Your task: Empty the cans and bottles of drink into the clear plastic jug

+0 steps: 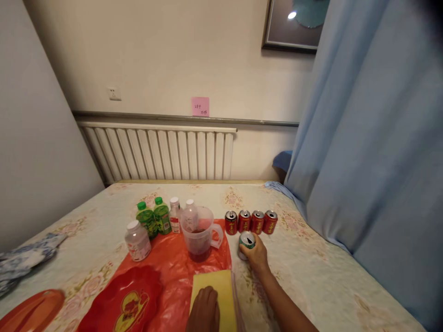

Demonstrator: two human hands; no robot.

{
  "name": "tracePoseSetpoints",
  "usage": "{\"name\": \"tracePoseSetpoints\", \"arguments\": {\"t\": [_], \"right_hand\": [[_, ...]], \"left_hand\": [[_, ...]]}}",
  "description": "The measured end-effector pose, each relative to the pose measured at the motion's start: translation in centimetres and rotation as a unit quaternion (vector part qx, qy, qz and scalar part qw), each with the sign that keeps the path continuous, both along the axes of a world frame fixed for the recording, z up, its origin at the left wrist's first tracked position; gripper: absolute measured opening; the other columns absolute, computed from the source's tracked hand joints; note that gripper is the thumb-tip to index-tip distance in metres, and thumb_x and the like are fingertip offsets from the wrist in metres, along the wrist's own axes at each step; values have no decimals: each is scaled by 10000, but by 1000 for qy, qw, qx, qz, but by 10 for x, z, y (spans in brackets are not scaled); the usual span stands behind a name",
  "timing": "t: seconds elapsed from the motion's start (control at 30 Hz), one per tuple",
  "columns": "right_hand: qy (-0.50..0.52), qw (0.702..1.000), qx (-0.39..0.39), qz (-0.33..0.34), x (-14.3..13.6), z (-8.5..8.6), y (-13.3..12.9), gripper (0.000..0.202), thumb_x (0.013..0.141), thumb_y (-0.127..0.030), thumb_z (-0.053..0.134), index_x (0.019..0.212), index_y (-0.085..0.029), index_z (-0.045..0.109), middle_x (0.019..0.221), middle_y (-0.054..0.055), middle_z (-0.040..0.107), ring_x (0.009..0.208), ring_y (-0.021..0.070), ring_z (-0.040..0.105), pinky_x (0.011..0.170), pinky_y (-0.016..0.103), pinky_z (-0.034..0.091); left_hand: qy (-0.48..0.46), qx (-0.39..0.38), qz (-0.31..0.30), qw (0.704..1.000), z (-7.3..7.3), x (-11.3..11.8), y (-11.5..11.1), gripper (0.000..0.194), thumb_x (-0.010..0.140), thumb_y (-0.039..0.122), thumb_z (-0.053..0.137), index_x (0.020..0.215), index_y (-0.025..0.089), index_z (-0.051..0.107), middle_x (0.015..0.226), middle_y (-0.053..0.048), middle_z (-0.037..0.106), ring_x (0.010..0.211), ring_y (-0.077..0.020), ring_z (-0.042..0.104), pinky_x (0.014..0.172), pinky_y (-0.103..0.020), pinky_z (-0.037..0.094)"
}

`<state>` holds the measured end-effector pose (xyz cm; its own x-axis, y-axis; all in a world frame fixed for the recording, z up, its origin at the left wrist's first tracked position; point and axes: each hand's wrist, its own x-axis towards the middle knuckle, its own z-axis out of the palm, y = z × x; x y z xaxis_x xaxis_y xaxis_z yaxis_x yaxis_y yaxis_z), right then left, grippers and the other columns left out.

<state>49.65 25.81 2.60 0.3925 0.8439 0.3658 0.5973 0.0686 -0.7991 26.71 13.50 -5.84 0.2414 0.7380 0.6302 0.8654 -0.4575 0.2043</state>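
Note:
My right hand is wrapped round a green and silver can, upright with its top opened, just in front of several red cans in a row. My left hand lies on a folded yellow cloth, its fingers close together. Behind the cloth stands a clear plastic jug with dark liquid inside and its handle to the right. It rests on a red plastic sheet.
Left of the jug are two green-capped bottles and several white-capped ones, one at the front left. A red scalloped tray and an orange lid lie front left. A blue curtain hangs at right.

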Motion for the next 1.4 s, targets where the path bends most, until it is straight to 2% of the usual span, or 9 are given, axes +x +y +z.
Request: {"name": "tracePoseSetpoints", "arguments": {"t": [0.33, 0.53, 0.7, 0.97, 1.1, 1.2, 1.3, 1.4], "right_hand": [[-24, 1000, 10, 6, -29, -6, 35, 549, 631, -420, 653, 1107, -148, 622, 1056, 125, 703, 1019, 291, 627, 914, 376, 466], [-34, 999, 12, 9, -34, -15, 46, 569, 638, -427, 655, 1124, -134, 617, 1072, 134, 698, 1000, 279, 634, 907, 363, 468], [-34, 999, 11, 10, -35, -18, 49, 571, 639, -436, 656, 1114, -121, 626, 1065, 143, 702, 989, 288, 644, 883, 368, 477], [-9, 1000, -5, 23, -34, -18, 45, 549, 638, -454, 643, 1100, -158, 629, 1041, 121, 713, 972, 288, 652, 869, 376, 487], [17, 999, -19, 39, -34, -18, 40, 628, 609, -496, 660, 1140, -165, 615, 1064, 119, 721, 996, 304, 657, 869, 390, 495], [38, 998, -32, 39, -32, -17, 34, 748, 572, -531, 685, 1201, -139, 582, 1155, 164, 692, 1055, 336, 641, 900, 414, 486], [59, 997, -39, 21, -28, -14, 22, 809, 586, -568, 663, 1247, -116, 544, 1196, 192, 670, 1065, 339, 643, 892, 409, 494], [76, 996, -46, -24, -26, -10, -2, 764, 671, -594, 547, 1246, -90, 536, 1101, 210, 699, 978, 349, 672, 855, 437, 504]], "left_hand": [[-35, 15, -9, 999, -8, 1, 2, 248, 890, 147, 418, 1062, 234, 574, 1023, -79, 694, 952, -225, 669, 862, -351, 564], [-33, 22, -21, 999, -3, 1, 3, 241, 894, 124, 396, 1023, 221, 575, 954, -70, 690, 870, -207, 672, 798, -324, 571], [-33, 24, -8, 999, -10, 1, 4, 248, 894, 126, 393, 1025, 226, 578, 974, -76, 686, 886, -216, 669, 810, -343, 572], [-35, 22, -9, 999, -13, 2, 2, 282, 844, 95, 415, 1055, 225, 550, 988, -80, 681, 903, -226, 665, 826, -356, 565], [-30, 3, 5, 1000, -14, 5, 1, 301, 788, 55, 414, 995, 227, 550, 966, -72, 674, 874, -222, 653, 805, -348, 558], [-30, -3, 34, 999, -20, 10, 0, 304, 762, 38, 411, 954, 221, 560, 967, -84, 668, 879, -237, 642, 817, -378, 548], [-48, -26, 54, 997, -25, 16, 0, 287, 731, 26, 422, 880, 223, 568, 913, -79, 659, 850, -244, 629, 814, -394, 540], [-66, -40, 62, 995, -26, 19, 0, 295, 717, 18, 429, 862, 224, 583, 907, -79, 661, 867, -247, 623, 841, -401, 532]]}}
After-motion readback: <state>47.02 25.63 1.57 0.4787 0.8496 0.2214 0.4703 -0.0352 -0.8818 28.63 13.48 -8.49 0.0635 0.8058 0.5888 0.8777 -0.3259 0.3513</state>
